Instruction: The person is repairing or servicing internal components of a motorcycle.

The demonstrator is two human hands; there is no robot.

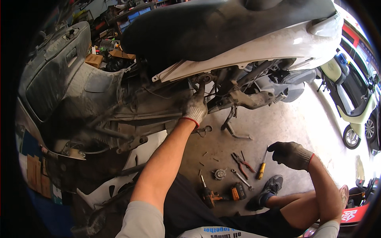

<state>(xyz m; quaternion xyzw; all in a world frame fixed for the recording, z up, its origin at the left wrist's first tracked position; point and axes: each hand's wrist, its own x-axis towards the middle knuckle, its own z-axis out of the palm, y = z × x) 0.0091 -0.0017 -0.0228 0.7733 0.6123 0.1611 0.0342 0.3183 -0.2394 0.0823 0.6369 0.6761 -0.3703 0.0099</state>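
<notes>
My left hand (196, 106), in a pale knit work glove with a red cuff, reaches into the side of a partly stripped scooter. Its index finger points up and touches a small round part (204, 78) under the white side panel (254, 51). My right hand (291, 154), in a soiled glove, hovers over the floor with its fingers curled together. Whatever lies inside them, if anything, is hidden. Just beside its fingertips is the shaft of a yellow-handled screwdriver (262, 170), which appears to lie on the floor.
Red-handled pliers (244, 164), a wrench (243, 179), a round metal part (219, 173), a cordless drill (208, 195) and a battery pack (237, 192) lie by my shoe (270, 189). A pale green scooter (349, 95) stands at right. Boxes (94, 60) clutter the back left.
</notes>
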